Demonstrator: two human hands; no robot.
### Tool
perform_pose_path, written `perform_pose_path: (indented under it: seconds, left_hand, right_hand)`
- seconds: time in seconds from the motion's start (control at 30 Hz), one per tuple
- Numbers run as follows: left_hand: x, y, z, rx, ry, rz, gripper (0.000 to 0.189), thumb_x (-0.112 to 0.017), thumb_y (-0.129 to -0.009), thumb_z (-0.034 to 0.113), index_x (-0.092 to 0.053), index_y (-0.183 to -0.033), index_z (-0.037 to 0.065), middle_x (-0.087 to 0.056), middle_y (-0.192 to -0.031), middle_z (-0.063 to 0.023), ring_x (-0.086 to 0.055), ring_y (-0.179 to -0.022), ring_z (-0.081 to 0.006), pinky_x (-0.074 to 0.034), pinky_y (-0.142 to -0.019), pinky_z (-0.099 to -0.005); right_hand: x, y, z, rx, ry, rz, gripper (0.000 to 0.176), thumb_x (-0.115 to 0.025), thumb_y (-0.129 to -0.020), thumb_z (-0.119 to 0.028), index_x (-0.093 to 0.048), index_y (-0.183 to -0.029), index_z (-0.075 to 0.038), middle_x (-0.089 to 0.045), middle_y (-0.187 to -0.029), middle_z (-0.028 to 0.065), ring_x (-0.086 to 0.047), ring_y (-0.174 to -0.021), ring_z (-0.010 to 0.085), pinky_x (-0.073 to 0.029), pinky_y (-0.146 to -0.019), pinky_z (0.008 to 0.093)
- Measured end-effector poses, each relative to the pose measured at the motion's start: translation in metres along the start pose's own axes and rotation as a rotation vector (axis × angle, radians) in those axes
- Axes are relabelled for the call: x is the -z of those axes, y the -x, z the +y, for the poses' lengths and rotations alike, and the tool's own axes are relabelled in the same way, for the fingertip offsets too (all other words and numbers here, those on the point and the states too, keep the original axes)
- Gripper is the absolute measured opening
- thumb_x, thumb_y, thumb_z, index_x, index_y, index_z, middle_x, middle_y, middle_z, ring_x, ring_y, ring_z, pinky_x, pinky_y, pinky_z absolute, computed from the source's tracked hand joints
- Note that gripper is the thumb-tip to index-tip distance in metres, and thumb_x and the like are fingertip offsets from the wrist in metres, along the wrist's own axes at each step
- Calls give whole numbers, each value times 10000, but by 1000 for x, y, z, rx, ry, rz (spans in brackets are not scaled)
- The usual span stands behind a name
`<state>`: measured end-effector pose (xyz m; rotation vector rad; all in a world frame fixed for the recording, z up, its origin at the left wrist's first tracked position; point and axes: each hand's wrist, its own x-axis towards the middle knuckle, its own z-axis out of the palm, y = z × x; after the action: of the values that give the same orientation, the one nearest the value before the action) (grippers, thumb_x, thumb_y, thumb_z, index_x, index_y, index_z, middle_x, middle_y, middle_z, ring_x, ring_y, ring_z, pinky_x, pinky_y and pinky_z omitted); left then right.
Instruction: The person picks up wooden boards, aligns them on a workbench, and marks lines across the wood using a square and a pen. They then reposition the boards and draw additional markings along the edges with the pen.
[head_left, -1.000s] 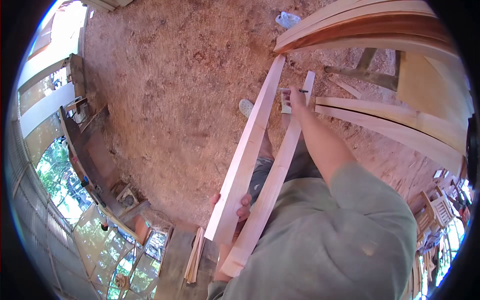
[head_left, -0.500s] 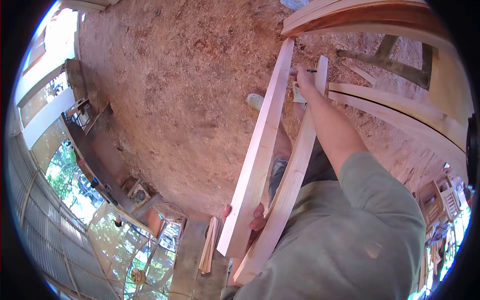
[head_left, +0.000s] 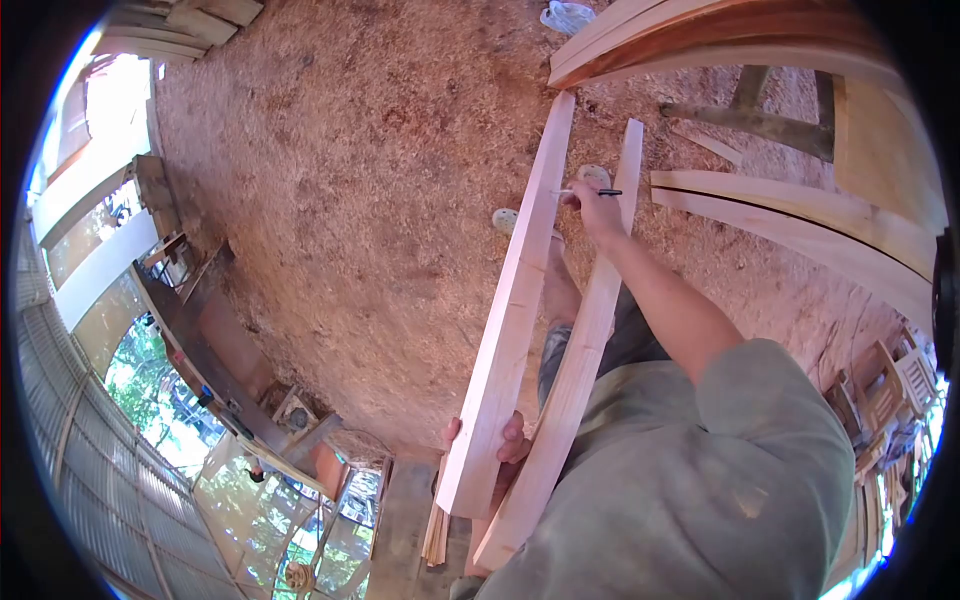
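A long pale wooden beam (head_left: 505,330) slants up and away from me. My left hand (head_left: 513,440) is wrapped around it from beneath near its close end, with fingers showing on both sides. In my right hand (head_left: 598,212) is a pen (head_left: 610,192), its dark end pointing right and its light tip at the beam's right edge, toward the far end. A second pale beam (head_left: 580,370) runs alongside on the right, passing below my right hand and close against my shirt.
Stacked curved boards (head_left: 700,45) fill the upper right, with a wooden frame (head_left: 750,125) beneath. A curved plank (head_left: 800,215) with a dark line lies right. A workbench (head_left: 215,370) stands left, thin strips (head_left: 436,535) lie below, and a plastic bag (head_left: 567,17) is on the ground.
My right hand with the pen has moved down along the beam toward me. My left hand keeps its hold near the close end. The whole view has shifted slightly.
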<state>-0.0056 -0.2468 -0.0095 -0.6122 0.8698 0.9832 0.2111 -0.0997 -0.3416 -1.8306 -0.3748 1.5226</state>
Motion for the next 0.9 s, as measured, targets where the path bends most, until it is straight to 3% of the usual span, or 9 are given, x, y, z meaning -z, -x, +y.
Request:
perform_pose_path:
  seconds: [0.13, 0.2, 0.27, 0.33, 0.37, 0.5, 0.63, 0.7, 0.9]
  left_hand:
    - [-3, 1, 0, 8, 27, -8, 666, -567, -950, 564, -468, -1406, 89, -517, -903, -132, -485, -619, -148, -406, -587, -279]
    - [-16, 0, -2, -13, 17, 15, 664, -558, -951, 568, -473, -1399, 84, -522, -916, -132, -491, -642, -150, -414, -611, -287]
    - [-24, 0, -1, -27, 4, 22, 663, -550, -953, 571, -478, -1392, 79, -527, -928, -132, -497, -664, -152, -422, -634, -294]
    - [-19, -9, 7, -19, -66, -85, 694, -533, -950, 595, -486, -1358, 35, -543, -970, -134, -516, -724, -166, -435, -668, -315]
    - [-20, -12, 11, -13, -81, -115, 694, -533, -950, 595, -486, -1358, 35, -543, -970, -134, -516, -724, -166, -435, -668, -315]
    - [-29, -28, 34, 4, -205, -194, 637, -530, -958, 537, -512, -1317, 12, -587, -1033, -145, -561, -810, -208, -475, -708, -326]
    - [-51, -20, 45, -103, -458, -235, 604, -534, -971, 511, -513, -1319, 19, -591, -1047, -134, -565, -822, -194, -481, -718, -319]
    - [-60, -31, 51, -150, -547, -233, 588, -536, -977, 499, -514, -1320, 22, -594, -1054, -128, -567, -828, -186, -484, -723, -315]
    - [-102, -78, 68, -170, -648, -253, 539, -542, -996, 461, -516, -1323, 32, -601, -1076, -111, -573, -846, -165, -494, -737, -303]
  right_hand:
    - [17, 7, 12, -12, -144, 54, 233, -552, -976, -199, -671, -1027, -5, -696, -894, 78, -597, -727, 124, -485, -696, 269]
    - [24, 40, -14, 137, -190, 317, 226, -559, -993, -185, -648, -1113, -15, -680, -917, 63, -599, -782, 105, -491, -722, 263]
    - [32, 67, -5, 106, -279, 77, 204, -542, -996, -147, -638, -1150, -53, -655, -912, 46, -599, -852, 109, -497, -758, 269]
    - [56, 124, -37, 443, 55, -418, 178, -571, -982, -145, -651, -1126, -77, -620, -906, 31, -595, -906, 114, -496, -798, 271]
    - [64, 147, -52, 396, 117, -685, 209, -637, -941, -171, -657, -1121, -65, -635, -932, 54, -630, -926, 173, -504, -839, 320]
    - [59, 215, -135, 971, 281, -1130, 420, -744, -821, -213, -643, -1188, -35, -669, -1016, 155, -650, -993, 366, -501, -887, 473]
    - [41, 207, -143, 1073, 310, -1037, 594, -788, -742, -233, -588, -1260, -21, -693, -1058, 192, -660, -1022, 389, -522, -884, 479]
    - [33, 202, -151, 977, 697, -971, 639, -798, -704, -234, -589, -1274, -37, -699, -1074, 208, -659, -1031, 408, -524, -869, 494]
    - [33, 192, -152, 1103, 651, -797, 505, -785, -686, -204, -652, -1157, -81, -679, -1007, 164, -645, -967, 413, -507, -826, 498]
